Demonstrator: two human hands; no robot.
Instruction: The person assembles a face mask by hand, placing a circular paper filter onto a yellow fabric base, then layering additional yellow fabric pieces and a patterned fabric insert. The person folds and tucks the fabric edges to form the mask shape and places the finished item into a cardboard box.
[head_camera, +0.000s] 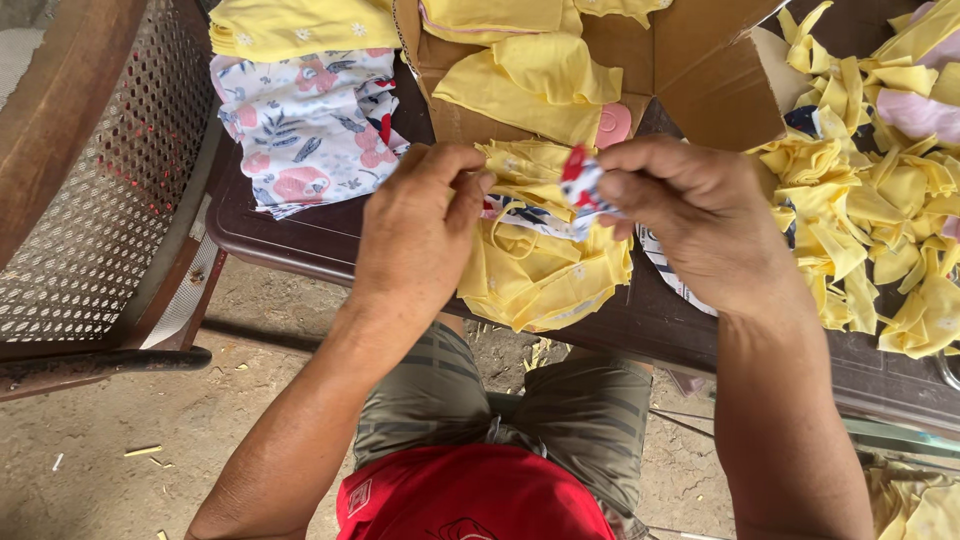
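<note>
We see the right hand (700, 215) and left hand (420, 225) pinching a small floral fabric piece (580, 190) between fingertips, just above a yellow garment (540, 275) at the near edge of the dark brown table (300, 240). A cardboard box (700, 70), folded floral cloth (310, 125) and yellow scraps (880, 200) crowd the tabletop; a perforated chair (110, 190) stands on the dirt floor (120, 440).

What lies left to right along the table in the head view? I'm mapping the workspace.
Perforated chair → floral fabric stack → left hand → right hand → heap of yellow fabric pieces.
</note>
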